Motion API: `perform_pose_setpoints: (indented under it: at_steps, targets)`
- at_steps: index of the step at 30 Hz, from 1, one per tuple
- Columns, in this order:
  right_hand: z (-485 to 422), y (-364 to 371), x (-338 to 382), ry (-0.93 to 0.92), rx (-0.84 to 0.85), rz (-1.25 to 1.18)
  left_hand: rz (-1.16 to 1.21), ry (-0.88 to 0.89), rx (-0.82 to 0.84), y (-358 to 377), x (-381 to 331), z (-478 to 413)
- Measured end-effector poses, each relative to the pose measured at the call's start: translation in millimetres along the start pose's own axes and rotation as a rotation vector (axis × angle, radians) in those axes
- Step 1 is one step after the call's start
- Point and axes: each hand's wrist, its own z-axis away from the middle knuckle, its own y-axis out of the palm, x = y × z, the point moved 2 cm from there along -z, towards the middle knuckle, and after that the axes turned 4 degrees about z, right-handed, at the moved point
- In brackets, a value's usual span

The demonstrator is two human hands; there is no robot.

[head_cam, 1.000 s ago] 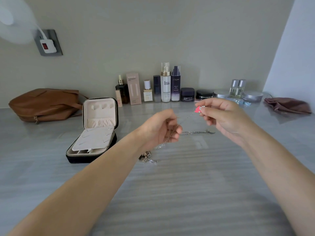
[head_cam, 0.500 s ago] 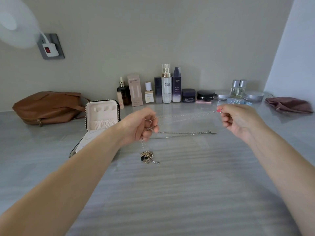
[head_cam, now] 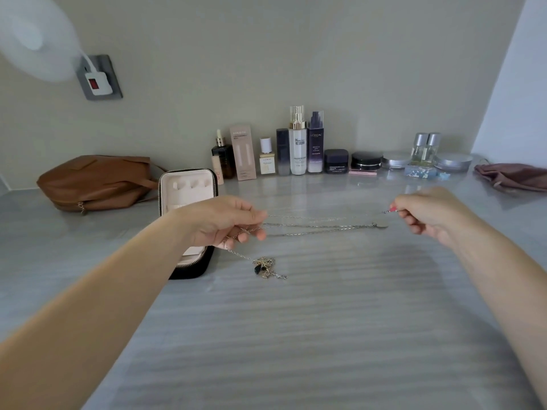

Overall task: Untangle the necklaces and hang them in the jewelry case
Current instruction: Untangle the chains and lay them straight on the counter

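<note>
Pinching thin silver chain necklaces [head_cam: 322,225] at one end in the left hand [head_cam: 225,223] and at the red-tipped end in the right hand [head_cam: 426,214], holding them stretched above the grey streaked bench [head_cam: 296,335]; trailing a knotted clump with a dark pendant [head_cam: 264,267] onto the bench beside the open black, cream-lined jewelry case [head_cam: 189,187].

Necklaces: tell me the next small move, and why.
Probably ease the right hand rightward, drawing the thin chain out through the fingers of the left hand. That chain is stretched between both hands, while a thicker chain lies beside it and a knotted clump trails below the left hand.
</note>
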Motion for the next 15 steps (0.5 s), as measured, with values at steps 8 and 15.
perform_pose_setpoints:
  at_steps: [8, 15]
  targets:
    - [-1.0, -7.3, 2.5, -0.032, -0.031, -0.033, 0.024, 0.096, -0.076, -4.3, -15.8, 7.0]
    - [-0.4, -7.8, 3.6, -0.057, -0.057, -0.104, 0.308, 0.295, -0.017, 10.6, -42.5, 12.1]
